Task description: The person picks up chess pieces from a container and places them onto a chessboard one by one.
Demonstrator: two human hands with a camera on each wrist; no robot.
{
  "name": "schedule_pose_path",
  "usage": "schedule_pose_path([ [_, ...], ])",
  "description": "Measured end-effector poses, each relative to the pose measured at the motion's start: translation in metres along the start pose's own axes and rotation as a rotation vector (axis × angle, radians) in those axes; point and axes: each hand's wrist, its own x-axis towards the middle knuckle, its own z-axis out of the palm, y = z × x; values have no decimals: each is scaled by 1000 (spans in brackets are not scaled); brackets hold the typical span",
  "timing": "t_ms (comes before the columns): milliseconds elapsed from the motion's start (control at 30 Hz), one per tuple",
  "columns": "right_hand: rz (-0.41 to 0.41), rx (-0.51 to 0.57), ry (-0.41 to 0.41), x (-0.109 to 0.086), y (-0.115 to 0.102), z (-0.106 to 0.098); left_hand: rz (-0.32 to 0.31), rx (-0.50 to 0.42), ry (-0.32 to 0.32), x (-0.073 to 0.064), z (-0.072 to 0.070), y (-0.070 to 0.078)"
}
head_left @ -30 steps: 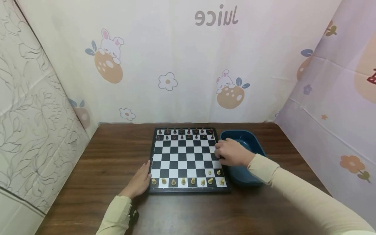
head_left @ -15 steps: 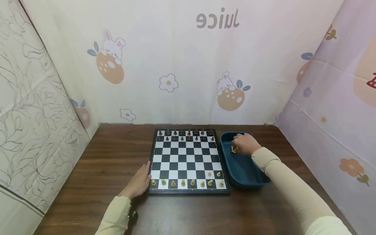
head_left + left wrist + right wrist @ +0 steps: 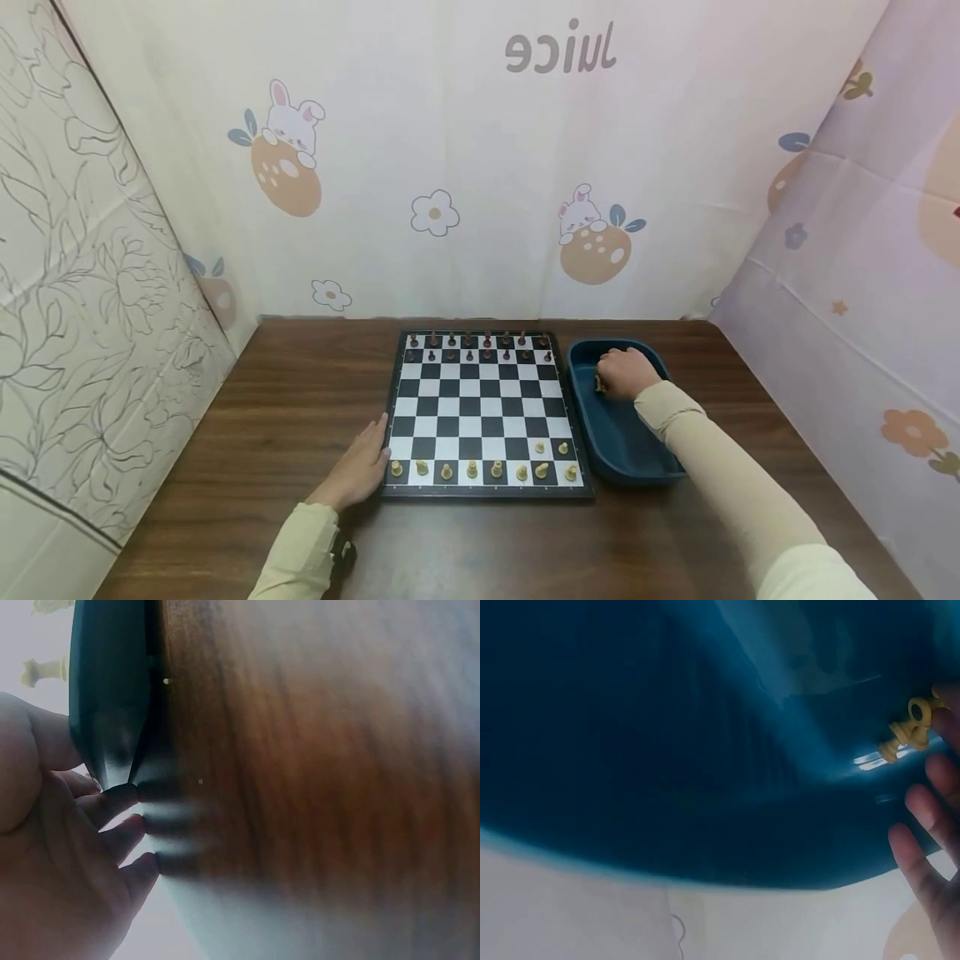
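Observation:
A black-and-white chessboard (image 3: 469, 406) lies on the table, with cream pieces (image 3: 497, 470) along its near row. My left hand (image 3: 356, 467) rests against the board's left edge, its fingers stretched along it. The left wrist view shows that hand's fingertips (image 3: 142, 870) down on the wood beside the dark board side (image 3: 112, 682). My right hand (image 3: 628, 372) reaches into the blue plastic basin (image 3: 630, 450) right of the board. Its fingertips pinch at a small cluster of yellowish chess pawns (image 3: 909, 736) in the basin; part of the cluster is hidden behind the fingers.
Dark red chess pieces (image 3: 487, 342) fill the far two rows. Two cream pawns (image 3: 563, 448) stand at the near right, ahead of the back row. The basin sits close beside the board. A printed curtain (image 3: 450, 167) hangs behind the wooden table (image 3: 322, 375).
My right hand has moved from the board's right edge into the basin, and its fingers have closed in on the pawns there. My left hand stays at the board's edge.

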Motion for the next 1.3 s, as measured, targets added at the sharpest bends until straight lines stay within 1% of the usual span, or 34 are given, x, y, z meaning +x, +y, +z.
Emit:
schedule_pose_path([
  [200, 24, 27, -14, -6, -1, 3, 4, -3, -8, -1, 1, 1],
  [433, 29, 29, 2, -10, -1, 0, 4, 2, -8, 0, 2, 4],
  [633, 25, 71, 5, -10, 3, -11, 7, 6, -6, -2, 1, 6],
  [733, 33, 80, -6, -9, 4, -19, 7, 6, -1, -1, 1, 6],
  [833, 12, 78, 12, -8, 1, -31, 5, 11, 0, 0, 1, 4],
  [967, -31, 67, 58, -5, -9, -50, 14, 16, 3, 0, 1, 2],
  [1133, -78, 33, 93, 3, -31, -71, 24, 19, 2, -1, 1, 0],
  [1300, -130, 18, 73, 10, -62, -85, 35, 8, 5, -2, 0, 1],
])
